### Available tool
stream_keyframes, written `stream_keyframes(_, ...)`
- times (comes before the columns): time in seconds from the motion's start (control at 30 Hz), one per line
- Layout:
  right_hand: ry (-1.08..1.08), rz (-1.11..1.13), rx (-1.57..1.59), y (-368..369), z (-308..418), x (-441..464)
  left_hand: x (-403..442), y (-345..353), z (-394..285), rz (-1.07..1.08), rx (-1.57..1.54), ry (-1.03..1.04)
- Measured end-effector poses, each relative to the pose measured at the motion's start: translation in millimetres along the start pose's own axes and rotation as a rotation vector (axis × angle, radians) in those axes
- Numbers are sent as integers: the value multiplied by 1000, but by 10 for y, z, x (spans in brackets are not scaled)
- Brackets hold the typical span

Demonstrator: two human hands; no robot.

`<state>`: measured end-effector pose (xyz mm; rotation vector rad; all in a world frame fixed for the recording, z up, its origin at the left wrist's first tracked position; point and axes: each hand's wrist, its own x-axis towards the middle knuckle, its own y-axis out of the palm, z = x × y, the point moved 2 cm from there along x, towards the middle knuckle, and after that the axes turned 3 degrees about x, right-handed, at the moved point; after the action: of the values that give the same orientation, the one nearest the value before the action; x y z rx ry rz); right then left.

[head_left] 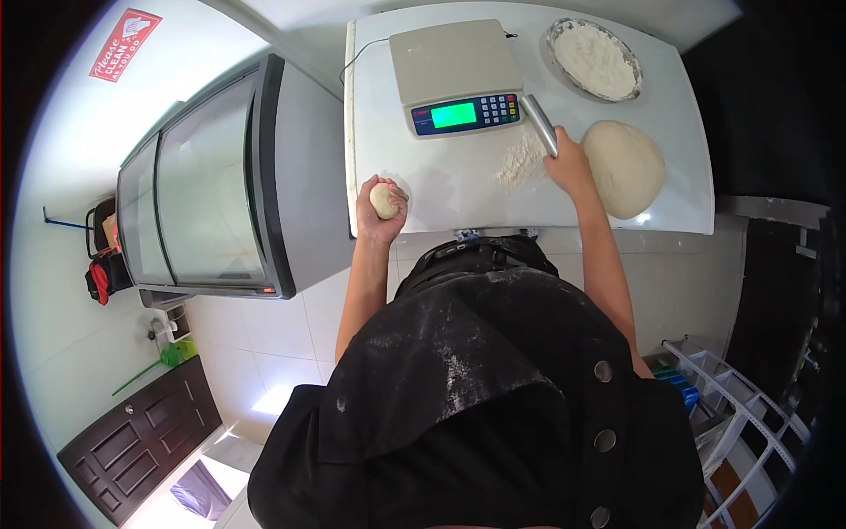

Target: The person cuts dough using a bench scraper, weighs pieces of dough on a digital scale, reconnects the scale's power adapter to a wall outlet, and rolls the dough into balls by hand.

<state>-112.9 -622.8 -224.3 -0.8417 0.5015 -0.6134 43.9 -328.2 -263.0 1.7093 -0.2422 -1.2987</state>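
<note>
A small ball of dough (384, 201) rests in my left hand (379, 214), palm up with the fingers curled round it, at the table's front left edge. My right hand (570, 165) is closed on a metal scraper (539, 125), held at a slant beside the scale's front right corner. Loose flour (520, 165) lies on the white table just left of my right hand. A large round mass of dough (625, 169) sits right of that hand. The digital scale (456, 66) has a lit green display, and its platform holds nothing.
A round pan of flour (596, 60) stands at the back right of the white table (449, 194). Left of the table is a glass-topped freezer (211, 176). A white metal rack (740, 397) stands on the floor at lower right.
</note>
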Motion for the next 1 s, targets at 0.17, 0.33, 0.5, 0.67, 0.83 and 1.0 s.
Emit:
stream_keyframes(0.17, -13, 23, 52, -14, -36, -212, 41, 53, 27, 5, 9, -29)
stream_keyframes(0.33, -76, -32, 141, -189, -130, -140, 97, 175, 45, 38, 42, -51)
stream_keyframes(0.5, -26, -42, -31, -79, -82, -222, 93, 147, 50, 33, 66, -33)
stream_keyframes(0.67, -80, 7, -184, 31, 16, -380, 57, 90, 49, 9, 26, -38)
stream_keyframes(0.83, -77, 49, -176, -22, 46, -355, 13, 50, 18, 8, 4, -32)
stream_keyframes(1.0, -45, -7, -188, -13, 16, -365, 27, 102, 59, 29, 4, -54)
